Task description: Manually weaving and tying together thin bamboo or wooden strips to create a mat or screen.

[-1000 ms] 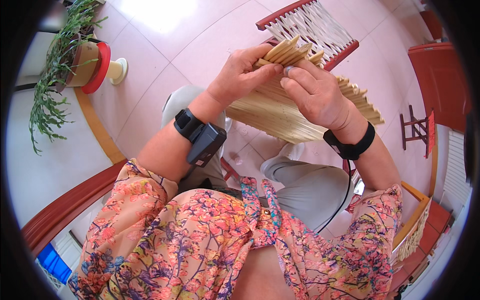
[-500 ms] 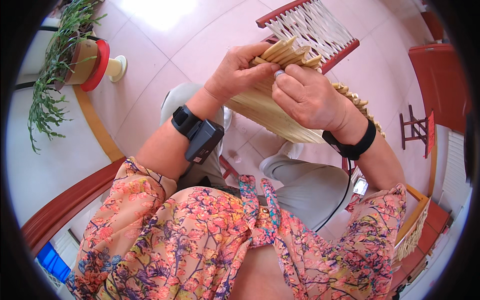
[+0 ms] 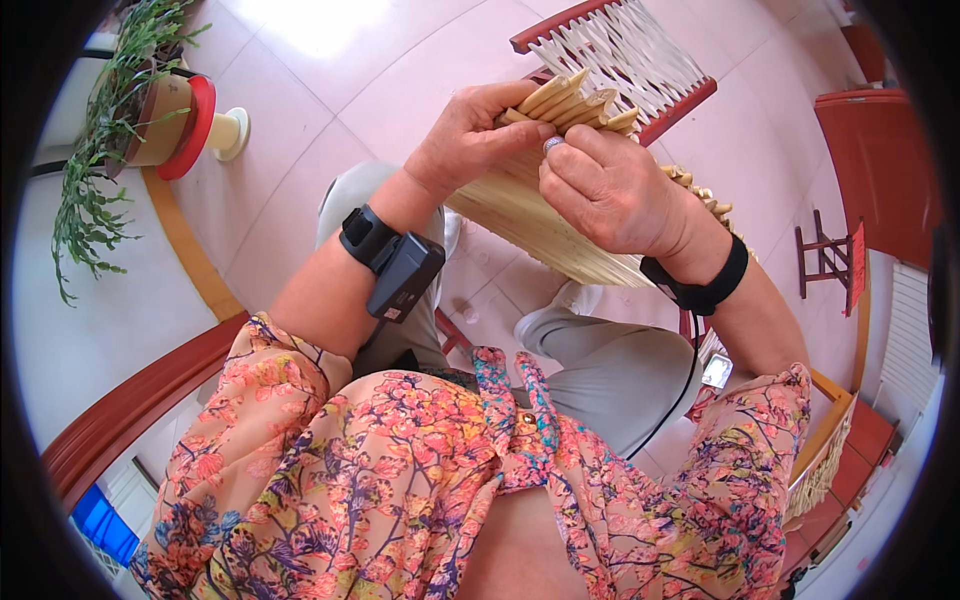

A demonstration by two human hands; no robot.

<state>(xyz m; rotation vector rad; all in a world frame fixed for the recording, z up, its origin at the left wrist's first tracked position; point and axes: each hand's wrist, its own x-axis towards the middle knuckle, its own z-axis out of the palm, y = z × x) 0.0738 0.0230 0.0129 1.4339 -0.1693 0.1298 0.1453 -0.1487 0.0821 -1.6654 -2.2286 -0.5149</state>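
Two hands work close together at one rim of the pale straw mat (image 3: pixel 525 215): the left hand (image 3: pixel 465 137) pinches it, thumb over curled fingers; the right hand (image 3: pixel 620 190), nearer its bulk, folds tightly onto it, fingertips hidden. The mat hangs beneath, its long axis slanting rightward, middle masked by that hand. Beyond, stalk ends partly cover a white-strung stool (image 3: pixel 625 50).
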